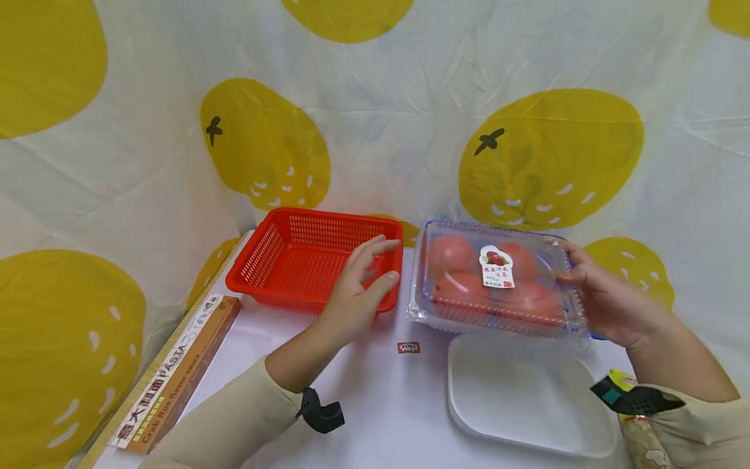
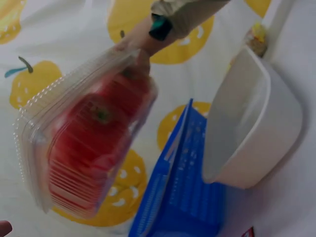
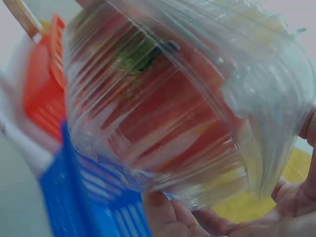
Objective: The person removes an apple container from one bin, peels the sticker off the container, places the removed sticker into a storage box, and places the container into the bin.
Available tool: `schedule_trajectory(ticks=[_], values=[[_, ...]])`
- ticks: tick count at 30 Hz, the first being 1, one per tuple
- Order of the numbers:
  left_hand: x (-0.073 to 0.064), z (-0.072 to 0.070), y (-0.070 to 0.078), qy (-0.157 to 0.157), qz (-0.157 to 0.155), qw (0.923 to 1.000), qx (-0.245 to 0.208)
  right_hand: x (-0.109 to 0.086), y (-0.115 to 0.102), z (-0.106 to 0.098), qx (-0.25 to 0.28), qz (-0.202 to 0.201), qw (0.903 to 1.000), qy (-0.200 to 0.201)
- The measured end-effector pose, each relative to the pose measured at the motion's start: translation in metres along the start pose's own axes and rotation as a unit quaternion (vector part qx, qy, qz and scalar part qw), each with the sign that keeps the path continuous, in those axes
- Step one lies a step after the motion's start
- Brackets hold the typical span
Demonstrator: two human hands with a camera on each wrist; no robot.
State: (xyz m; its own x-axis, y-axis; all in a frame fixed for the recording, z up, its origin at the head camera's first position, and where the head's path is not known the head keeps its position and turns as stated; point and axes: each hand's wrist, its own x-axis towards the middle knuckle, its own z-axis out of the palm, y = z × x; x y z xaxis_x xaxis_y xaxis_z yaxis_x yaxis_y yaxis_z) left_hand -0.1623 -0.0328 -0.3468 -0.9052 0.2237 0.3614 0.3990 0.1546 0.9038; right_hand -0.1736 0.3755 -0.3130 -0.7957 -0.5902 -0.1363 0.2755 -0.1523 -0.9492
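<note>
A clear plastic clamshell box (image 1: 498,303) with several red tomatoes inside and a white label on its lid hangs above the table. My right hand (image 1: 612,303) grips the box at its right side, with fingers and thumb around the edge in the right wrist view. Beneath the box is a blue basket (image 2: 190,173), mostly hidden by it in the head view. My left hand (image 1: 359,283) holds nothing, its fingers spread in front of the right end of a red basket (image 1: 328,303). Whether it touches that basket I cannot tell.
A white tub (image 1: 521,391) stands at the front right, with a yellow-topped packet (image 1: 644,436) beside it. A long pasta box (image 1: 176,371) lies along the left table edge. Between baskets and tub sits a small orange-edged packet (image 1: 409,348). A fruit-print curtain (image 1: 387,143) hangs behind.
</note>
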Motion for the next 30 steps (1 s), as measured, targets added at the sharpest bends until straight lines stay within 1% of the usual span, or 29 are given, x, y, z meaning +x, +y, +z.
schedule_trajectory(ticks=[2, 4, 5, 6, 9, 11, 15, 19, 21, 23, 26, 28, 30], values=[[-0.004, -0.014, 0.004, -0.01, -0.004, 0.9999, -0.005, 0.004, 0.009, 0.014, -0.014, 0.013, 0.9992, 0.034], [-0.008, -0.025, 0.005, -0.021, -0.014, 0.9995, -0.02, 0.009, 0.017, 0.027, -0.023, 0.016, 0.9977, 0.061], [-0.01, -0.029, 0.006, -0.027, -0.02, 0.999, -0.028, 0.012, 0.021, 0.034, -0.026, 0.017, 0.9969, 0.072], [-0.012, -0.034, 0.005, -0.033, -0.029, 0.9983, -0.038, 0.016, 0.025, 0.041, -0.03, 0.017, 0.9966, 0.075], [-0.019, -0.046, 0.003, -0.046, -0.047, 0.9962, -0.057, 0.026, 0.035, 0.062, -0.033, 0.02, 0.9967, 0.071], [-0.025, -0.054, 0.0, -0.046, -0.053, 0.9958, -0.059, 0.033, 0.04, 0.077, -0.035, 0.025, 0.9968, 0.068], [-0.037, -0.073, -0.007, -0.03, -0.049, 0.9966, -0.06, 0.049, 0.049, 0.106, -0.032, 0.04, 0.9965, 0.066], [-0.051, -0.096, -0.011, -0.008, -0.049, 0.9967, -0.065, 0.068, 0.058, 0.133, -0.026, 0.05, 0.9959, 0.07], [-0.058, -0.109, -0.01, 0.001, -0.056, 0.9966, -0.06, 0.078, 0.063, 0.147, -0.021, 0.056, 0.9953, 0.076], [-0.065, -0.122, -0.01, 0.008, -0.069, 0.9963, -0.05, 0.088, 0.069, 0.161, -0.019, 0.057, 0.9952, 0.078], [-0.078, -0.14, -0.012, 0.006, -0.085, 0.9956, -0.039, 0.1, 0.08, 0.18, -0.016, 0.058, 0.9956, 0.073], [-0.088, -0.149, -0.015, 0.002, -0.094, 0.995, -0.034, 0.107, 0.088, 0.19, -0.015, 0.057, 0.9961, 0.066], [-0.099, -0.155, -0.019, 0.0, -0.101, 0.9945, -0.03, 0.112, 0.098, 0.2, -0.009, 0.063, 0.9961, 0.061]])
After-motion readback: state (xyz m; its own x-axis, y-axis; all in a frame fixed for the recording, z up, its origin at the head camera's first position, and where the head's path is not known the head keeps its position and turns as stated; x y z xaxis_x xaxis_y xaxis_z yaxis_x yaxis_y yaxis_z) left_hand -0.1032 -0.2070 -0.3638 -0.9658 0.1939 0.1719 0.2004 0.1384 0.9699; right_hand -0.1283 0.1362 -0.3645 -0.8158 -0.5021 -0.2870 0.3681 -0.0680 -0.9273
